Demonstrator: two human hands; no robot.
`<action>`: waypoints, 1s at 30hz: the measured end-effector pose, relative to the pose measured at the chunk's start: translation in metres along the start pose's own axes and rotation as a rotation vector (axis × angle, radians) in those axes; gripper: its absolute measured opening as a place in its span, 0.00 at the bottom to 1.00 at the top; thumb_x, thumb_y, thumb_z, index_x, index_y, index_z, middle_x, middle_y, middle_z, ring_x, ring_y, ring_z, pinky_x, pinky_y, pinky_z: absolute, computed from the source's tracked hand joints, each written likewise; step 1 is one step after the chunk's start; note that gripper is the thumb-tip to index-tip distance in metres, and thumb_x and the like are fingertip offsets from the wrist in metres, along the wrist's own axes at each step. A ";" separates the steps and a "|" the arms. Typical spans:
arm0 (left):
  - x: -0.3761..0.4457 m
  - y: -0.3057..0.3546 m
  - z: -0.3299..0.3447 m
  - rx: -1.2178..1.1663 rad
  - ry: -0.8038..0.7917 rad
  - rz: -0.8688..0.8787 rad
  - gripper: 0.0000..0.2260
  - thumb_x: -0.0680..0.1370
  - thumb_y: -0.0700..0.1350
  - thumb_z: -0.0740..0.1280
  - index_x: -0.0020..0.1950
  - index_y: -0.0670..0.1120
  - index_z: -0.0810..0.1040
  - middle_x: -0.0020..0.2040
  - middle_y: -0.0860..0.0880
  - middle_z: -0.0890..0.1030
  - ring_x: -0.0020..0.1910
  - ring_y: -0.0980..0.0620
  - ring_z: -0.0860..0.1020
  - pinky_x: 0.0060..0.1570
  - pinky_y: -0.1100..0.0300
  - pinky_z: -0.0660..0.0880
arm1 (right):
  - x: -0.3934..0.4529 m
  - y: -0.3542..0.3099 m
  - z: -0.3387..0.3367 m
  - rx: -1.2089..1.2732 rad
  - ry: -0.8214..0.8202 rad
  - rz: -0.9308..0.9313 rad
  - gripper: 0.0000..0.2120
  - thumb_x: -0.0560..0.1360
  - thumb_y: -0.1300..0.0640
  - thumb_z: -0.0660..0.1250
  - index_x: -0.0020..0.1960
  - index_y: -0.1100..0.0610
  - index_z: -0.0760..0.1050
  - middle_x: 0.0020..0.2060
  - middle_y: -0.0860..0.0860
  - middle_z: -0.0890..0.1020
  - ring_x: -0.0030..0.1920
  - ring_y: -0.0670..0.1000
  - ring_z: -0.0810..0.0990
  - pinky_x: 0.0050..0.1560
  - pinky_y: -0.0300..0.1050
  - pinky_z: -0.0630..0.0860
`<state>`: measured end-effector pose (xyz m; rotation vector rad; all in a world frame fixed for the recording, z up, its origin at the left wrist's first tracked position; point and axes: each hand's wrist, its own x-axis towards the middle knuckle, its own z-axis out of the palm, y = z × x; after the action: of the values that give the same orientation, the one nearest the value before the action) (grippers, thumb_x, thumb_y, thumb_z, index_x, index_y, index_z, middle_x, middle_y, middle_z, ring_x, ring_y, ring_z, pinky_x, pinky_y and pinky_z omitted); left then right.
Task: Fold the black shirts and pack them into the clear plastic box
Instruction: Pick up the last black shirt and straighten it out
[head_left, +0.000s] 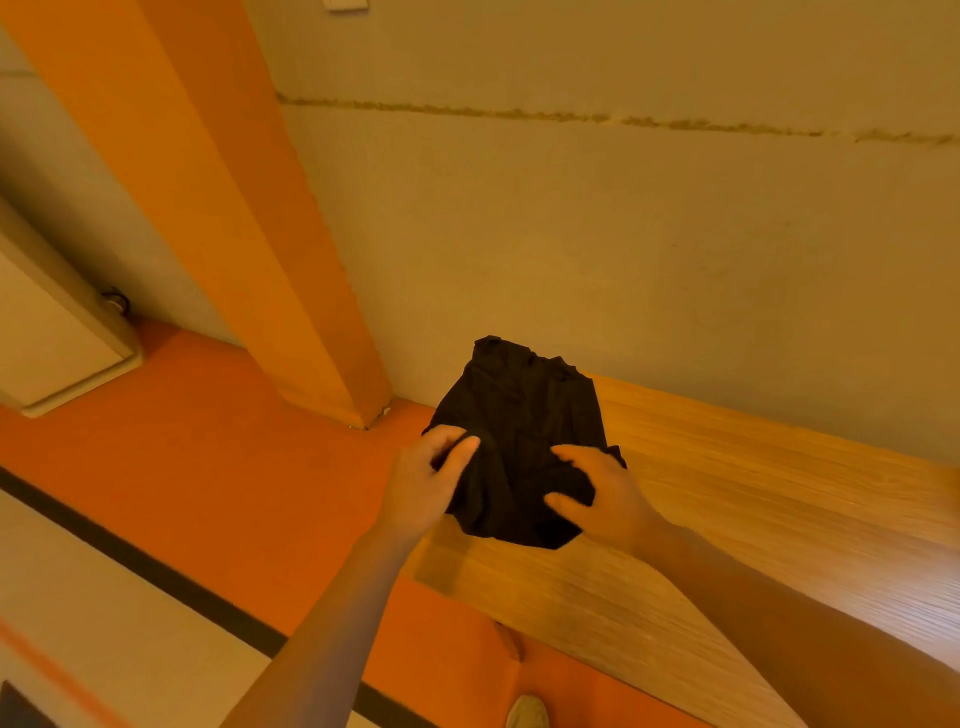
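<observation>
I see both hands gripping one bunched black shirt (519, 441) at the near corner of the wooden table (753, 519): left hand (423, 483) pinches its left edge, right hand (605, 496) clutches the crumpled right side (orange floor (234, 467) beyond).

Wooden table (753, 499) stands by orange pillar (218, 197), orange floor (234, 467).

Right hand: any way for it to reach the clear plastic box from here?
Probably not yet: no box shows in this view, and the right hand already grips the bunched black shirt, as does the left hand.
</observation>
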<state>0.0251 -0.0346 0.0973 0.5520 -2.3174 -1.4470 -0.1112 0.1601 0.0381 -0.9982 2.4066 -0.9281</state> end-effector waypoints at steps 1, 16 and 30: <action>-0.001 0.004 0.004 -0.027 -0.059 0.007 0.06 0.80 0.45 0.65 0.44 0.52 0.79 0.39 0.59 0.80 0.42 0.60 0.79 0.41 0.69 0.72 | 0.000 -0.011 0.008 0.036 -0.060 -0.043 0.28 0.73 0.46 0.70 0.71 0.48 0.67 0.65 0.44 0.73 0.66 0.46 0.70 0.68 0.50 0.67; -0.043 -0.035 -0.050 0.634 -0.228 0.378 0.18 0.76 0.68 0.56 0.44 0.59 0.79 0.43 0.60 0.75 0.50 0.63 0.68 0.57 0.56 0.54 | -0.008 -0.026 0.027 0.210 -0.479 0.028 0.11 0.72 0.50 0.74 0.47 0.56 0.78 0.37 0.48 0.80 0.37 0.41 0.80 0.39 0.36 0.77; -0.130 -0.095 -0.026 1.033 0.227 0.111 0.12 0.79 0.52 0.57 0.47 0.51 0.80 0.40 0.54 0.78 0.47 0.51 0.71 0.49 0.52 0.59 | 0.010 0.008 0.065 -0.716 -0.119 -0.010 0.24 0.78 0.48 0.63 0.72 0.51 0.65 0.69 0.52 0.67 0.68 0.56 0.67 0.64 0.51 0.66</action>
<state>0.1632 -0.0276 0.0101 0.7573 -2.6925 -0.0193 -0.0853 0.1288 -0.0147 -1.2432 2.6689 0.0327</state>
